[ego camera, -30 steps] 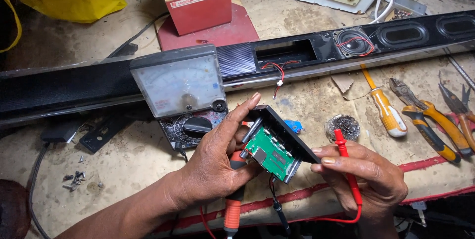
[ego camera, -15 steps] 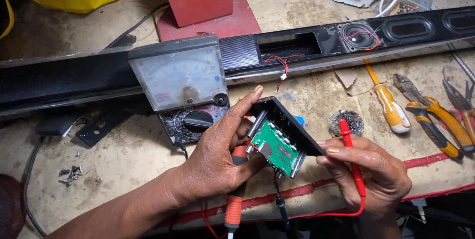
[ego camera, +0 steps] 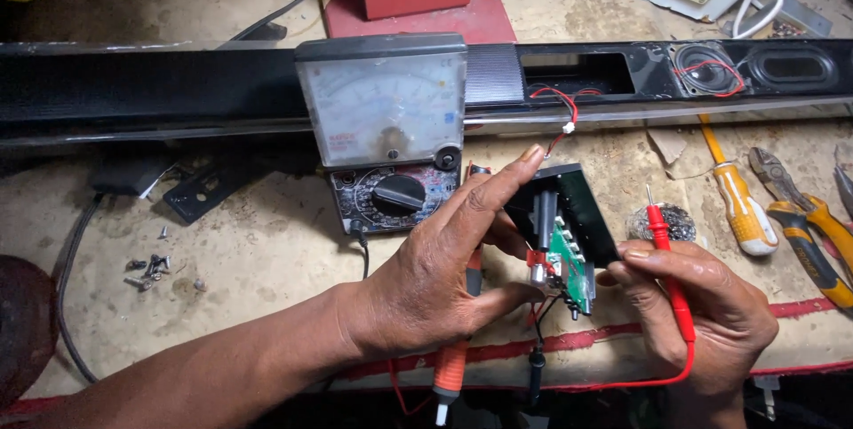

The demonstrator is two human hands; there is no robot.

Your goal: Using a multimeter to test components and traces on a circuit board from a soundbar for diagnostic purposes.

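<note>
Head view: left hand grips a small green board above the bench, just in front of the meter. Right hand is closed around a red probe beside the board.

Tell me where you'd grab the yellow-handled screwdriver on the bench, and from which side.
Probably by the fat yellow-and-white handle of the screwdriver, coming from above. It lies flat on the bench, handle toward the near edge and shaft toward the black speaker bar. The handle is the thickest part. The right hand is nearest but holds the red probe; pliers crowd the right side.
</note>
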